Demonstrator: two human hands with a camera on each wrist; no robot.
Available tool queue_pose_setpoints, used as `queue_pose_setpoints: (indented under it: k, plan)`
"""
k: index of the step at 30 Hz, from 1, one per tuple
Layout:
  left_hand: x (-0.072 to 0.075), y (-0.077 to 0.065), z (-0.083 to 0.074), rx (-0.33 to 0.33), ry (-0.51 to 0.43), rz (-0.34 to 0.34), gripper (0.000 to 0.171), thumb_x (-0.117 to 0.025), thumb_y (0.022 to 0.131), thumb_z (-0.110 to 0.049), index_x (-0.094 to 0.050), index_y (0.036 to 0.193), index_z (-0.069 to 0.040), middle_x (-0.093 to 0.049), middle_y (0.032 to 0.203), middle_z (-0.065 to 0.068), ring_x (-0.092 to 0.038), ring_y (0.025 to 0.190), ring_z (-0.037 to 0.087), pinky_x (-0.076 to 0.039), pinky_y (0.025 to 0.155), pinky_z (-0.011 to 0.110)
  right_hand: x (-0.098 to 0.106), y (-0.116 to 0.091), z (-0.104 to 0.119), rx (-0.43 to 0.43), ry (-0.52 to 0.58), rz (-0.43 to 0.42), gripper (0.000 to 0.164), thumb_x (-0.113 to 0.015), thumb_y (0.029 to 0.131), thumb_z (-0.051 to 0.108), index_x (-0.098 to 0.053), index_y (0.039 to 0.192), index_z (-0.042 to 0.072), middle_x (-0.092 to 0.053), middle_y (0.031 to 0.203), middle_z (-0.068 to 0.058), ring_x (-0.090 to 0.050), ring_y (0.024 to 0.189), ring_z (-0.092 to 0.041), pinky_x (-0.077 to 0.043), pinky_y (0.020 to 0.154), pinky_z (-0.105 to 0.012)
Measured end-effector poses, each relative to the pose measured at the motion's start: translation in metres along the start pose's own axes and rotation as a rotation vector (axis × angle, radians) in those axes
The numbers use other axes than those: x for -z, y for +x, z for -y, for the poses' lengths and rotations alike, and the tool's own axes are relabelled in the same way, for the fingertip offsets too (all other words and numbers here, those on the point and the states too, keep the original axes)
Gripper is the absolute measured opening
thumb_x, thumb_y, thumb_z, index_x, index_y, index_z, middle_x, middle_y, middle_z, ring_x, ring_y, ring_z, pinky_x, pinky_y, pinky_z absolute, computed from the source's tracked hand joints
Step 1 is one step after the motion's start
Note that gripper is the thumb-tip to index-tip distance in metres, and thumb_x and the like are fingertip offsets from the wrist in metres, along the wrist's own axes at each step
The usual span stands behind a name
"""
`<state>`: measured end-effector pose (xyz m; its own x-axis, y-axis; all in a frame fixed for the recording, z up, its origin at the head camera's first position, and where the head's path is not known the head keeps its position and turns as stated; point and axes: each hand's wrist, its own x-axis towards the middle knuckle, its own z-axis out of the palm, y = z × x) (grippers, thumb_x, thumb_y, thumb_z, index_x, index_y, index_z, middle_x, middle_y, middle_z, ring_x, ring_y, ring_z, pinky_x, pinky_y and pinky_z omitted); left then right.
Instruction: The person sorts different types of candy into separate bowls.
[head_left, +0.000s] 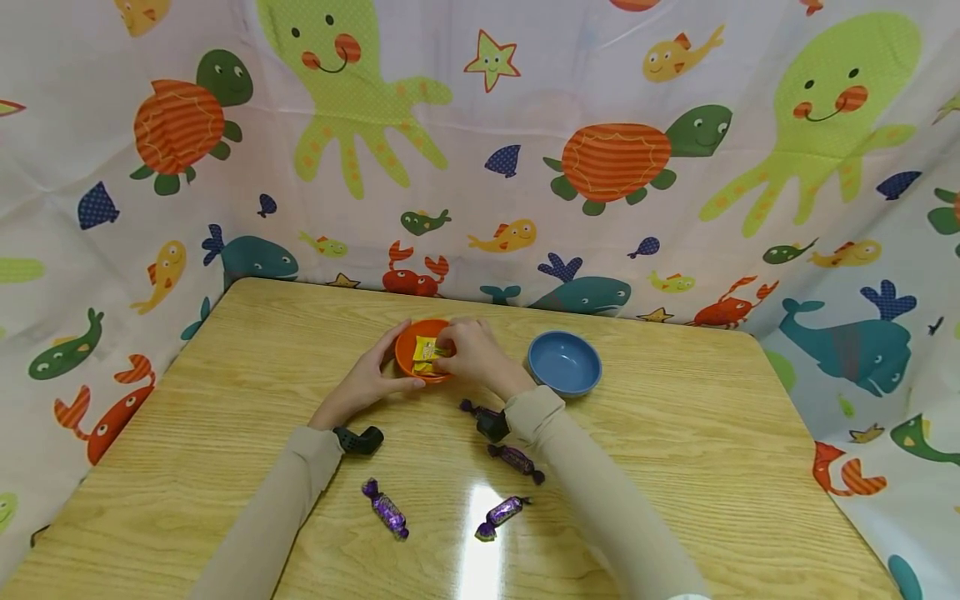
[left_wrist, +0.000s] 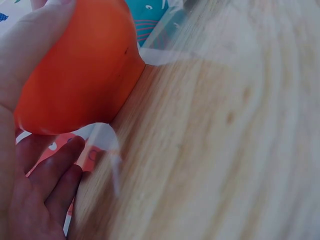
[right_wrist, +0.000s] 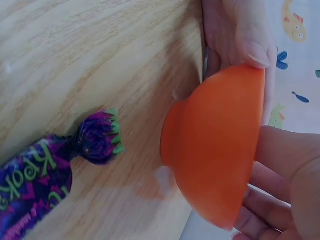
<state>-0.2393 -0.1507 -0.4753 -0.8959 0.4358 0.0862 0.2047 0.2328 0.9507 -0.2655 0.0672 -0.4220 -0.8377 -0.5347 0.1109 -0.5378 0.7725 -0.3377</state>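
On a light wooden table (head_left: 675,442), an orange bowl (head_left: 426,328) is held at its left side by the left hand (head_left: 371,375) — the thumb is laid along the near side at the rim, and the wall is enclosed between thumb and fingers. Small yellow packets (head_left: 425,348) are contained in the bowl, just beside the fingertips of the right hand (head_left: 476,350), which is lowered over the bowl's right rim with its fingers bent inward. Whether a packet is pinched there cannot be told; in the right wrist view the fingertips are partly hidden by the bowl's wall.

A blue bowl (head_left: 565,362) is set to the right of the orange one, apart from it and touched by neither hand. Four purple twist-wrapped candies are spread nearer the wearer: one (head_left: 386,510) below the left wrist, one (head_left: 502,512) between the forearms, one (head_left: 516,461) beside the right sleeve, and one (head_left: 480,409) partly covered by the dark device (head_left: 492,427) on the right wrist. The table is backed by a white cloth (head_left: 480,125) printed with sea animals.
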Motion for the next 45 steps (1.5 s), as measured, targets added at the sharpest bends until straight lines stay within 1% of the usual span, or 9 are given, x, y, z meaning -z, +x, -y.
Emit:
queue_pose_setpoints:
  k: [5, 9, 13, 18, 21, 26, 30, 38, 45]
  plan:
    - [0.0, 0.005, 0.012, -0.015, -0.02, -0.007, 0.097, -0.079, 0.087, -0.018, -0.016, 0.16, -0.017, -0.016, 0.165, 0.002, -0.018, 0.15, 0.026, -0.011, 0.121, 0.05, 0.008, -0.005, -0.001, 0.012, 0.027, -0.021, 0.026, -0.079, 0.086, 0.026, -0.076, 0.104, 0.007, -0.068, 0.098, -0.005, -0.059, 0.096, -0.023, -0.042, 0.096, -0.043]
    - [0.003, 0.012, 0.025, -0.025, -0.035, -0.006, 0.095, -0.077, 0.089, -0.016, -0.015, 0.161, -0.015, -0.016, 0.165, 0.003, -0.018, 0.149, 0.027, -0.015, 0.12, 0.048, 0.017, -0.014, -0.004, 0.036, 0.073, -0.046, 0.026, -0.077, 0.088, 0.021, -0.075, 0.107, 0.003, -0.068, 0.099, -0.009, -0.061, 0.092, -0.025, -0.049, 0.086, -0.039]
    - [0.009, 0.014, 0.018, -0.007, -0.014, 0.023, 0.093, -0.076, 0.09, -0.025, -0.015, 0.161, -0.018, -0.017, 0.164, 0.0, -0.021, 0.149, 0.026, -0.02, 0.119, 0.047, 0.027, -0.026, -0.01, 0.065, 0.128, -0.072, 0.024, -0.075, 0.089, 0.017, -0.074, 0.106, 0.0, -0.068, 0.098, -0.012, -0.062, 0.089, -0.029, -0.051, 0.077, -0.035]
    - [0.021, 0.016, -0.002, 0.023, 0.103, 0.012, 0.085, -0.069, 0.093, -0.041, -0.02, 0.16, -0.022, -0.023, 0.162, 0.007, -0.024, 0.147, 0.034, -0.021, 0.117, 0.058, 0.038, -0.045, -0.017, 0.097, 0.171, -0.111, 0.022, -0.074, 0.089, 0.014, -0.073, 0.105, 0.0, -0.068, 0.1, -0.012, -0.061, 0.089, -0.029, -0.051, 0.076, -0.035]
    - [0.027, 0.019, -0.017, 0.006, 0.174, -0.005, 0.073, -0.06, 0.099, -0.043, -0.024, 0.159, -0.022, -0.026, 0.161, 0.011, -0.023, 0.147, 0.036, -0.021, 0.115, 0.061, 0.041, -0.057, -0.02, 0.09, 0.185, -0.115, 0.021, -0.073, 0.09, 0.015, -0.073, 0.106, 0.001, -0.067, 0.1, -0.011, -0.06, 0.089, -0.029, -0.051, 0.077, -0.036]
    - [0.034, 0.032, -0.044, -0.123, 0.258, 0.026, 0.054, -0.045, 0.107, -0.027, -0.029, 0.157, -0.012, -0.028, 0.16, 0.014, -0.025, 0.146, 0.035, -0.021, 0.116, 0.059, 0.038, -0.079, -0.024, 0.046, 0.191, -0.082, 0.022, -0.073, 0.091, 0.017, -0.073, 0.108, 0.002, -0.068, 0.102, -0.011, -0.06, 0.093, -0.028, -0.051, 0.08, -0.038]
    - [0.033, 0.046, -0.067, -0.19, 0.293, 0.082, 0.051, -0.041, 0.108, -0.016, -0.029, 0.156, -0.006, -0.027, 0.16, 0.013, -0.023, 0.147, 0.032, -0.02, 0.117, 0.056, 0.03, -0.095, -0.027, 0.006, 0.212, -0.045, 0.026, -0.072, 0.091, 0.016, -0.072, 0.112, 0.001, -0.068, 0.107, -0.012, -0.061, 0.097, -0.028, -0.053, 0.084, -0.04]
    - [0.01, 0.072, -0.11, -0.198, 0.371, 0.191, 0.052, -0.04, 0.108, -0.019, -0.028, 0.157, -0.012, -0.026, 0.161, 0.009, -0.029, 0.145, 0.028, -0.025, 0.117, 0.05, 0.007, -0.114, -0.035, 0.048, 0.184, 0.001, 0.03, -0.076, 0.088, 0.012, -0.07, 0.113, -0.003, -0.067, 0.11, -0.013, -0.063, 0.101, -0.029, -0.054, 0.086, -0.043]
    - [-0.025, 0.09, -0.128, -0.236, 0.435, 0.259, 0.053, -0.042, 0.108, -0.024, -0.029, 0.156, -0.006, -0.027, 0.161, 0.012, -0.028, 0.146, 0.028, -0.027, 0.117, 0.047, -0.001, -0.122, -0.037, 0.05, 0.187, 0.016, 0.034, -0.078, 0.086, 0.014, -0.069, 0.114, -0.003, -0.064, 0.111, -0.012, -0.06, 0.101, -0.025, -0.052, 0.089, -0.041]
